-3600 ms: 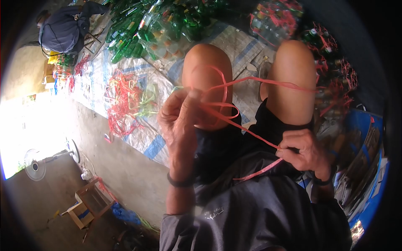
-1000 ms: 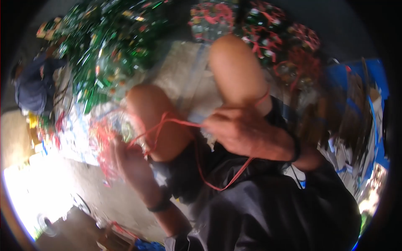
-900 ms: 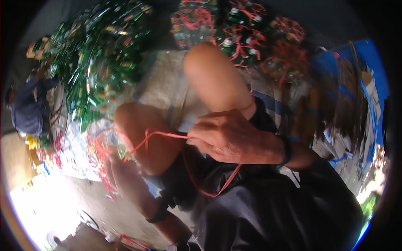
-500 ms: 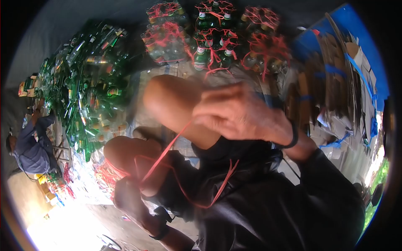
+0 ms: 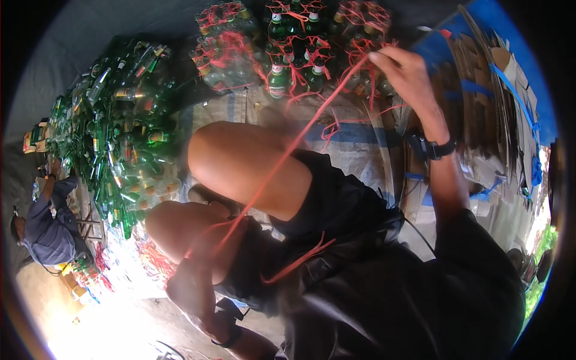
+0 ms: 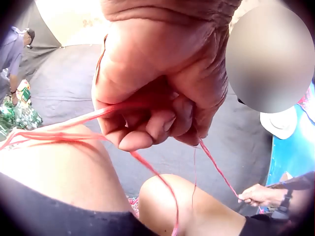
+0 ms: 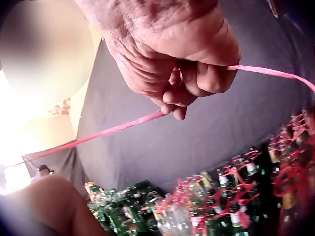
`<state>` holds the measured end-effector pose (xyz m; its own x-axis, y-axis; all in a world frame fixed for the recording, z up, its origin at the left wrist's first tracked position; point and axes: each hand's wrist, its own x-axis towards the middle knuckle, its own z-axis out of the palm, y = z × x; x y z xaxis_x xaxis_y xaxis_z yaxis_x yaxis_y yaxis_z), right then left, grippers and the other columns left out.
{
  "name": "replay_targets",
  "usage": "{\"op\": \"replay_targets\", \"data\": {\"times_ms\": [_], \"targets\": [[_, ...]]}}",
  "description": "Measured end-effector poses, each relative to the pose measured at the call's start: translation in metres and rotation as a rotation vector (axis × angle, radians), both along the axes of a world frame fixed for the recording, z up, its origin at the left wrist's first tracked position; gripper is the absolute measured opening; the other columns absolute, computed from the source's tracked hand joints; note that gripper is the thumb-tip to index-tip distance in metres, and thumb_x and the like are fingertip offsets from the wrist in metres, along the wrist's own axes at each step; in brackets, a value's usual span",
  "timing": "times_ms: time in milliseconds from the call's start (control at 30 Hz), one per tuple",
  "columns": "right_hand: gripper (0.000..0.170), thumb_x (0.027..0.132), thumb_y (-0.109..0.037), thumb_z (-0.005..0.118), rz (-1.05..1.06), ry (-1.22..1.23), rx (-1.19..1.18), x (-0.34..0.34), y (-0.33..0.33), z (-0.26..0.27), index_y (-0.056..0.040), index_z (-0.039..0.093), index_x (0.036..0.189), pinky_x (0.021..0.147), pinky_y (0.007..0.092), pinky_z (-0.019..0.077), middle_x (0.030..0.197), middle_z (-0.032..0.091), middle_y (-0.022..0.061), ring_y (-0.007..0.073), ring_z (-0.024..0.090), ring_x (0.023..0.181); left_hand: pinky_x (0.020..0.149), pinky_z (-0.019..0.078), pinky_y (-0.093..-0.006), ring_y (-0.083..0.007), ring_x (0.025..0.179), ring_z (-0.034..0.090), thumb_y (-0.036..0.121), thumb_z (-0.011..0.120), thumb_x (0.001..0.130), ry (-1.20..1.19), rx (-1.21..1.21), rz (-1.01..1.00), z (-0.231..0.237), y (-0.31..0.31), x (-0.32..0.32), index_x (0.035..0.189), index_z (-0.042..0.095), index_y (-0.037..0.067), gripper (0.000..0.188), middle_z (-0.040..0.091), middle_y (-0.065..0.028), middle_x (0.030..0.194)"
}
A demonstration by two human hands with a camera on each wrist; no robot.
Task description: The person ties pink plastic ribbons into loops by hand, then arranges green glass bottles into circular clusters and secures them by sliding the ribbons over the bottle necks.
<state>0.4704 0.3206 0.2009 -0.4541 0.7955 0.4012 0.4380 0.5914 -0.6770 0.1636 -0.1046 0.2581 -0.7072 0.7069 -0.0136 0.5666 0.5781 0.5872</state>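
Observation:
A long red plastic strand runs taut and slanting between the two hands, above the seated person's bare knees. The left hand, low and left near the nearer knee, is blurred in the head view; in the left wrist view this hand has its fingers curled round several red strands. Up at the right, the right hand pinches the strand's other part; the right wrist view shows this hand gripping it, with a tail leaving the far side. Another red piece lies on the dark clothing.
Green bottles are heaped at the left, and bottle bundles tied with red strands stand at the top. Stacked cardboard leans at the right. Another person sits at the far left. A light sheet covers the floor.
The right hand has moved up and away from the left hand, and the strand between them is longer and taut. The left hand stays low at the left. The head view has turned.

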Motion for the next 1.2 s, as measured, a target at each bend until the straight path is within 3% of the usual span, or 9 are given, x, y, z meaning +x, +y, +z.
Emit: {"op": "replay_targets", "data": {"times_ms": [200,267,367,467,500,633,867,1000,1200], "targets": [[0.023,0.096,-0.026,0.072,-0.313,-0.237,-0.024,0.063,0.032,-0.074,-0.0046,0.073,0.089,0.06,0.0384,0.0444,0.063,0.06,0.0105,0.0259,0.056,0.059,0.057,0.0363,-0.0293,-0.0128,0.061,0.049,0.044,0.07,0.097,-0.057,0.082,-0.04,0.003,-0.003,0.005,0.083,0.07,-0.003,0.049,0.057,-0.0039,0.063],[0.017,0.094,-0.024,0.072,-0.383,-0.314,-0.164,0.061,0.013,-0.081,-0.0089,0.073,0.1,0.068,0.0402,0.0509,0.079,0.069,0.0144,0.034,0.065,0.072,0.057,0.036,-0.0291,-0.0127,0.06,0.049,0.043,0.07,0.097,-0.054,0.139,-0.038,0.006,0.005,0.012,0.084,0.07,-0.004,0.048,0.058,-0.0036,0.064],[0.029,0.097,-0.013,0.067,-0.181,-0.243,0.194,0.031,-0.019,-0.071,-0.0104,0.066,0.126,0.085,0.0359,0.0568,0.112,0.071,0.0177,0.0312,0.071,0.097,0.061,0.0408,-0.0277,-0.0128,0.064,0.054,0.04,0.07,0.098,-0.119,0.113,-0.032,0.013,0.024,0.027,0.089,0.072,-0.004,0.045,0.063,-0.0054,0.069],[0.025,0.098,-0.009,0.066,0.212,0.138,-0.221,-0.025,-0.079,-0.014,-0.0033,0.067,0.122,0.087,0.0366,0.0564,0.111,0.072,0.0103,0.0237,0.071,0.101,0.065,0.0468,-0.0275,-0.0141,0.069,0.061,0.035,0.07,0.098,-0.076,0.264,-0.154,0.008,0.041,0.04,0.094,0.073,-0.004,0.039,0.069,-0.0086,0.075],[0.027,0.097,-0.013,0.068,0.393,0.128,-0.043,-0.04,-0.092,0.007,-0.0037,0.067,0.123,0.089,0.0383,0.055,0.111,0.07,0.0122,0.0263,0.069,0.102,0.067,0.049,-0.0272,-0.0151,0.072,0.064,0.03,0.071,0.097,-0.164,0.243,-0.152,0.01,0.044,0.042,0.096,0.073,-0.004,0.034,0.071,-0.0101,0.079],[0.042,0.091,-0.018,0.074,0.849,0.252,-0.166,-0.087,-0.16,0.042,-0.002,0.062,0.127,0.088,0.0452,0.0511,0.115,0.063,0.0143,0.0365,0.063,0.105,0.069,0.0521,-0.0273,-0.0162,0.075,0.068,0.014,0.074,0.094,-0.255,0.335,-0.179,0.009,0.069,0.059,0.099,0.075,-0.004,0.019,0.076,-0.0114,0.088],[0.015,0.096,-0.017,0.067,0.925,0.067,-0.245,-0.097,-0.181,0.029,-0.0043,0.066,0.103,0.074,0.0428,0.052,0.1,0.068,0.0112,0.0317,0.069,0.09,0.067,0.0529,-0.0274,-0.014,0.073,0.068,0.009,0.073,0.093,-0.214,0.255,-0.179,0.005,0.057,0.056,0.102,0.077,-0.001,0.014,0.077,-0.0102,0.087],[0.006,0.097,-0.006,0.066,0.672,0.116,-0.28,-0.08,-0.156,0.019,-0.0027,0.07,0.097,0.064,0.0379,0.0523,0.084,0.067,0.0124,0.0295,0.068,0.071,0.067,0.0526,-0.0268,-0.014,0.071,0.068,0.013,0.071,0.095,-0.143,0.179,-0.227,0.001,0.047,0.044,0.105,0.078,0.0,0.018,0.076,-0.0093,0.083],[0.023,0.103,-0.02,0.065,0.204,0.024,-0.4,-0.017,-0.088,-0.019,-0.0008,0.068,0.091,0.057,0.0284,0.0427,0.068,0.053,-0.0013,0.0046,0.049,0.067,0.063,0.0508,-0.0298,-0.0143,0.065,0.065,0.018,0.069,0.095,-0.3,0.138,-0.057,0.019,0.047,0.045,0.105,0.078,0.0,0.023,0.074,-0.0094,0.077]]}}
